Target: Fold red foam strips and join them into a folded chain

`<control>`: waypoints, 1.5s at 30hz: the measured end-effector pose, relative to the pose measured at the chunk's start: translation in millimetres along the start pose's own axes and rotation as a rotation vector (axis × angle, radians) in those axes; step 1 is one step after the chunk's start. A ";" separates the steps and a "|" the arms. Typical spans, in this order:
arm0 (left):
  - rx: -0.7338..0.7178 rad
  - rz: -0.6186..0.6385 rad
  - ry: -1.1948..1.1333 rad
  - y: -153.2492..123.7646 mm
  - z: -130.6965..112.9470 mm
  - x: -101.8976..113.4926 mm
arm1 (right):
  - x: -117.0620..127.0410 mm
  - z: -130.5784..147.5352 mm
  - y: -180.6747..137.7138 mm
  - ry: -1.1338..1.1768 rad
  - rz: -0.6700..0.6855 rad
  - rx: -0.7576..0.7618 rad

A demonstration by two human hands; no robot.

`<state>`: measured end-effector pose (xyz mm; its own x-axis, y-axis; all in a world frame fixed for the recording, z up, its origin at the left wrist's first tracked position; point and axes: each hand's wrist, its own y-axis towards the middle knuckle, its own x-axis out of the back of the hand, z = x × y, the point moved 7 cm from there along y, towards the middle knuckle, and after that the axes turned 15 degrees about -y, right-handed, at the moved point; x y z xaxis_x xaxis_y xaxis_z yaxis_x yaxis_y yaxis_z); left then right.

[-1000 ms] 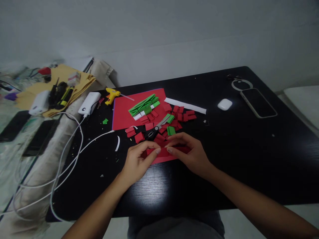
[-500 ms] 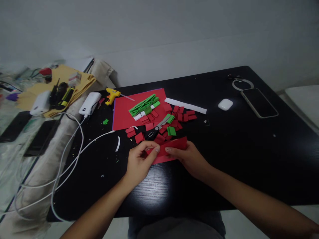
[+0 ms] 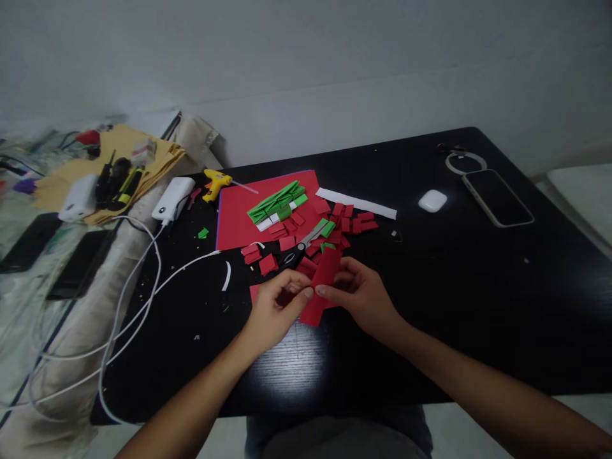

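Note:
A red paper strip (image 3: 327,268) slants upright between my two hands. My left hand (image 3: 278,305) pinches its left edge between thumb and fingers. From the right, my right hand (image 3: 362,294) pinches the other edge, the thumb tips almost meeting. Another piece of red paper (image 3: 254,292) lies on the table behind the hands, mostly covered. Just beyond are black-handled scissors (image 3: 302,246), among several small folded red paper pieces (image 3: 268,264) and a few green ones (image 3: 325,227).
Folded green paper (image 3: 276,203) rests on a red sheet (image 3: 234,223). A yellow glue gun (image 3: 217,184) and white power bank (image 3: 173,198) with a looping cable (image 3: 157,255) are left. A white paper strip (image 3: 356,203), white earbud case (image 3: 433,201) and phone (image 3: 498,197) lie right.
The red strip has turned from lying crosswise to standing lengthwise between my hands. My right hand has shifted its grip, and red paper underneath now shows at the left.

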<state>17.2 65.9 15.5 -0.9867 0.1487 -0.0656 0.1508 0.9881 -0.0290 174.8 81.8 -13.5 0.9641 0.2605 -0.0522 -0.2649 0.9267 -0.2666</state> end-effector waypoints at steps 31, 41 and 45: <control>-0.070 0.084 0.183 0.7 1.5 1.8 | -3.4 9.4 -0.6 -0.139 0.014 0.137; -0.063 0.076 0.106 -0.7 4.0 -0.6 | -7.1 9.8 -0.7 -0.082 0.121 0.114; -0.066 0.050 0.104 0.4 0.5 2.2 | -5.2 9.2 -0.1 -0.072 0.138 0.088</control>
<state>15.2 66.6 14.8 -0.9795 0.1975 0.0384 0.1990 0.9793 0.0379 169.7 82.8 -4.4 0.9154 0.4023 -0.0128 -0.3980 0.9002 -0.1765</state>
